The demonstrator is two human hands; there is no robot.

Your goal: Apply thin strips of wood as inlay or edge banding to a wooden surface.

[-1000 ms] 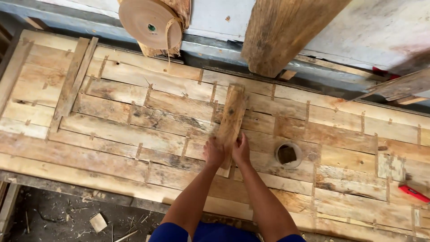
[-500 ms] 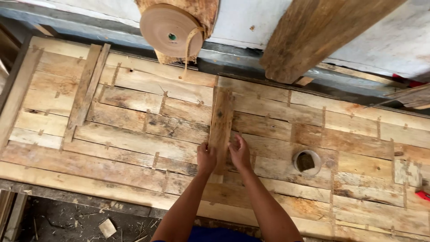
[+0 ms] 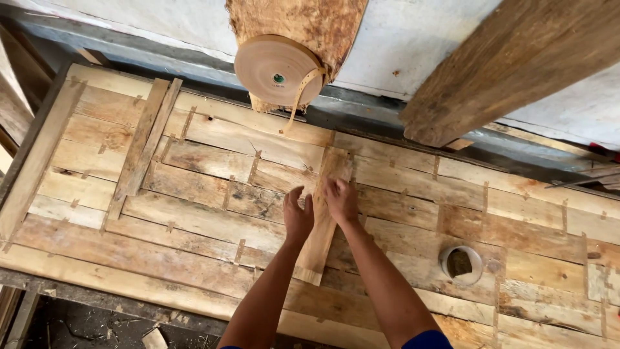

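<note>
Veneer strip (image 3: 323,220) placement on the bench (image 3: 194,213).
Your left hand (image 3: 298,218) and right hand (image 3: 341,199) press it, fingers grasping its edges; next, align it squarely.

Only 1 view, from a camera on the person's head, looks steeply down onto the patched veneer sheet (image 3: 194,213), close enough that both forearms enter from the bottom edge. It faces toward the tape roll (image 3: 279,70), which sits beyond the sheet's far edge at top centre. The sheet fills most of the picture, running off the right side.
</note>
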